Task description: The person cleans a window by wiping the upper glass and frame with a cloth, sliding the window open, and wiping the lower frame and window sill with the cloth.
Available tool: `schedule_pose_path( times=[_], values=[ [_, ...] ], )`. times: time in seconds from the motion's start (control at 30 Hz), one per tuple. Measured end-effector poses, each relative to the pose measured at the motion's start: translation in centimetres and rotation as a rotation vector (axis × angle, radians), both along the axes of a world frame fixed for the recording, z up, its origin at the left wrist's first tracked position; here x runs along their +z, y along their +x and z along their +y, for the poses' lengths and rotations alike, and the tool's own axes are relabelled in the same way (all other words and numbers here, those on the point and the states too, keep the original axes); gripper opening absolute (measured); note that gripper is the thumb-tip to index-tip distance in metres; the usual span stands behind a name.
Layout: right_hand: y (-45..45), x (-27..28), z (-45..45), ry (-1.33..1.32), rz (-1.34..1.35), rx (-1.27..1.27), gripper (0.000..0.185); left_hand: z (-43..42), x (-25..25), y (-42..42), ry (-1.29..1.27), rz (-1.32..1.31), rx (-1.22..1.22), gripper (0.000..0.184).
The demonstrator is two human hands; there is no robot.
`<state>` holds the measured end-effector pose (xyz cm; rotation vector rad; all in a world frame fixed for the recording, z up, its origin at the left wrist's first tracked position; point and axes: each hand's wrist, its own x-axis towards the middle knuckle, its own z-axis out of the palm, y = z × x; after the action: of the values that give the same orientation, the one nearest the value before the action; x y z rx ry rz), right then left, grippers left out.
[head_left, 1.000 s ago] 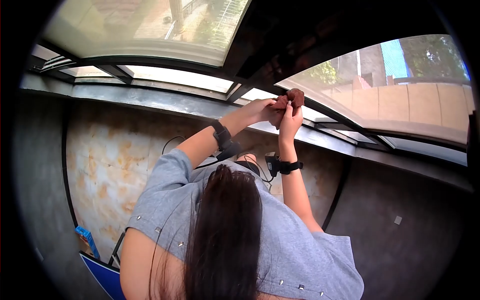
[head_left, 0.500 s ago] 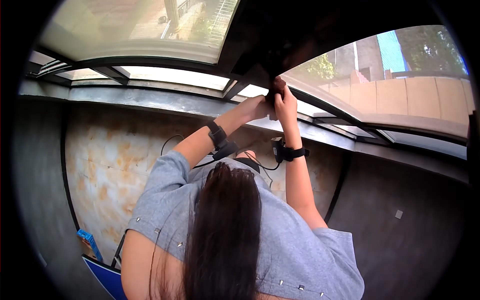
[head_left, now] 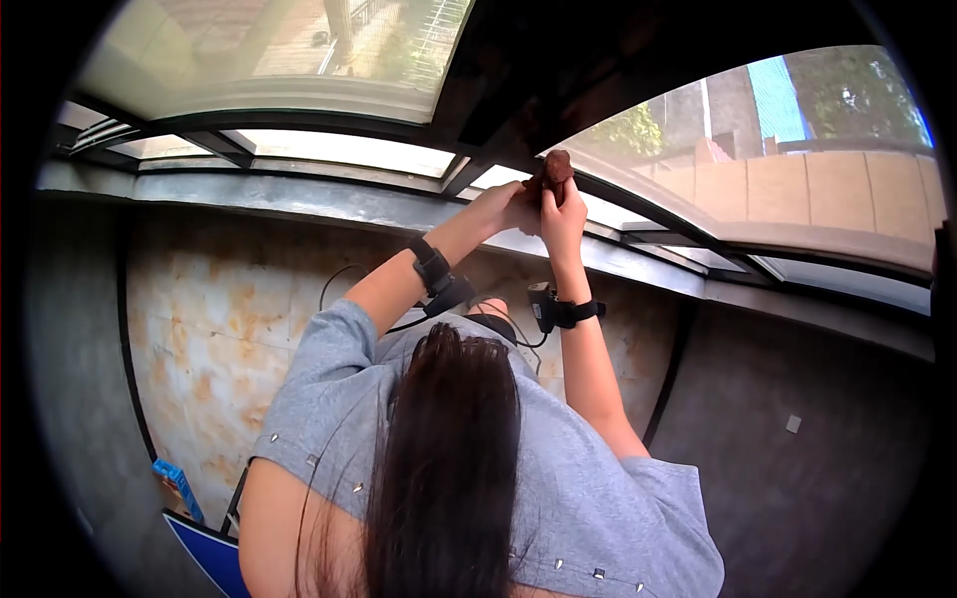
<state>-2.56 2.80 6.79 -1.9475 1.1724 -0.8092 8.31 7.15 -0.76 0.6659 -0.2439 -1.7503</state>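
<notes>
A crumpled reddish-brown cloth is bunched between both hands, beside the dark window frame post. My left hand is closed round its left, lower part, with the fingertips partly hidden. On the right, my right hand pinches the cloth from below, thumb and fingers pressed together, and the top of the cloth sticks up above them. The two hands are close together over the window sill. Black straps with small devices are on both wrists.
Window panes stand in front, left and right of a dark post. Below the sill is a stained, tile-like surface. Cables hang between the wrists. A blue box and a blue panel are at the lower left.
Both hands have moved up and left with the cloth since the first frame. Since the middle frame, the right hand has shifted slightly left, and the cloth shows more clearly.
</notes>
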Motion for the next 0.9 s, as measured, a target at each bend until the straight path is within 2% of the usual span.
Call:
schedule_pose_path(
  times=[0.07,0.1,0.23,0.3,0.33,0.4,0.43,0.47,0.53,0.57,0.67,0.7,0.77,0.8,0.87,0.9],
  values=[
    [0.7,0.2,0.2,-0.147,0.193,0.094,0.025,0.1,-1.4,1.0,-0.464,0.247,-0.110,0.036],
    [1.1,0.4,0.5,-0.171,0.151,0.102,0.020,1.0,2.1,0.3,0.036,0.106,0.132,0.033],
    [1.0,-0.1,0.6,-0.324,0.250,0.103,0.021,1.0,-0.1,1.0,-0.145,0.149,0.008,0.030],
    [1.0,0.2,0.5,-0.476,0.537,0.119,0.035,0.9,0.1,0.8,-0.121,0.083,-0.001,0.030],
    [0.8,0.1,0.5,-0.472,0.545,0.103,0.035,1.0,1.5,0.4,-0.121,0.088,-0.018,0.030],
    [0.8,-0.1,0.4,-0.592,0.741,0.115,0.044,0.8,4.8,-0.7,0.115,-0.044,0.102,0.029],
    [0.9,-0.1,0.6,-0.624,0.789,0.099,0.044,0.8,6.3,-1.0,0.138,-0.045,0.101,0.029],
    [0.6,0.1,0.5,-0.628,0.790,0.093,0.044,0.3,6.6,-1.5,0.132,-0.045,0.098,0.029],
    [0.0,0.4,0.5,-0.558,0.823,0.031,0.043,-0.3,6.8,-2.1,0.176,0.130,0.076,0.028],
    [-0.6,0.8,0.4,-0.456,0.856,-0.006,0.038,-0.6,6.1,-2.3,0.171,0.132,0.089,0.028],
    [-2.8,1.6,-0.6,-0.124,0.643,-0.065,0.028,-1.6,1.2,-3.2,0.021,-0.048,-0.134,0.021],
    [-2.7,1.3,-0.4,-0.126,0.644,-0.056,0.028,-1.3,1.6,-2.9,-0.034,-0.071,-0.152,0.025],
    [-2.5,0.7,0.3,-0.264,0.342,0.008,0.026,-1.0,2.5,-2.9,0.015,-0.037,-0.059,0.027],
    [-2.0,0.4,0.4,-0.299,0.350,0.051,0.029,-0.7,3.3,-2.8,0.065,-0.006,0.030,0.028],
    [-0.7,0.2,0.8,-0.327,0.325,0.081,0.034,-0.6,1.5,-1.6,-0.104,0.015,0.023,0.032],
    [-0.1,0.1,0.8,-0.348,0.338,0.113,0.043,-0.3,1.3,-1.0,-0.059,-0.005,0.052,0.031]
  ],
)
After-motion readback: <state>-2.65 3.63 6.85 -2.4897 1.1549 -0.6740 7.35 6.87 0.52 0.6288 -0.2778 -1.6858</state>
